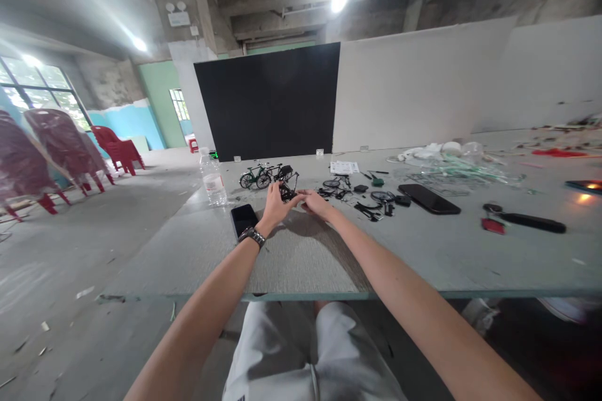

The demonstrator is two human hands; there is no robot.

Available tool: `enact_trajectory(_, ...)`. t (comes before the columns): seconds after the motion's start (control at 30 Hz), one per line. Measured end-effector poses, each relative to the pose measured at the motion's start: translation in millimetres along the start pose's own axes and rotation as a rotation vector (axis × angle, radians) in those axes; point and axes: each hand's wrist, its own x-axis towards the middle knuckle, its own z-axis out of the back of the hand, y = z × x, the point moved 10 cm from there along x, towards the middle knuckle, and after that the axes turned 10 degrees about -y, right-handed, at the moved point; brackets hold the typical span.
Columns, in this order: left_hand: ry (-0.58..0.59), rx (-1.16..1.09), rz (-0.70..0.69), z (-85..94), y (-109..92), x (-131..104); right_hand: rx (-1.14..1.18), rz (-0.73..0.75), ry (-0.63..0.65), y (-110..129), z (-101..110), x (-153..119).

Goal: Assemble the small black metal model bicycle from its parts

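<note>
Close together over the table, both hands are at a small black model bicycle (288,190), partly hidden by the fingers. My left hand (276,205) is closed around its near left side, with a dark watch (254,236) on the wrist. The fingers of my right hand (316,204) pinch at the bicycle's lower right, close to the left thumb; the exact part they grip is too small to make out. Just behind stand a green model bicycle (255,176) and a black one. Loose black bicycle parts (339,184) lie to the right, beside a printed sheet (344,167).
A phone (243,220) lies by my left wrist, and a water bottle (213,180) stands behind it. Farther right are a black phone (429,198), a black-handled item (531,220) and clear plastic wrapping (451,166). A black panel (273,103) borders the table's back.
</note>
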Motion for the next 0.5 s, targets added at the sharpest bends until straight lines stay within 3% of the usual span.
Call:
enact_trajectory(0.17, -0.049, -0.010, 0.111, 0.0, 13, 4, 0.037, -0.050, 0.003, 2, -3, -1)
enact_trajectory(0.5, -0.091, -0.020, 0.180, 2.5, 22, 7, 0.056, -0.027, -0.063, 16, 4, -6)
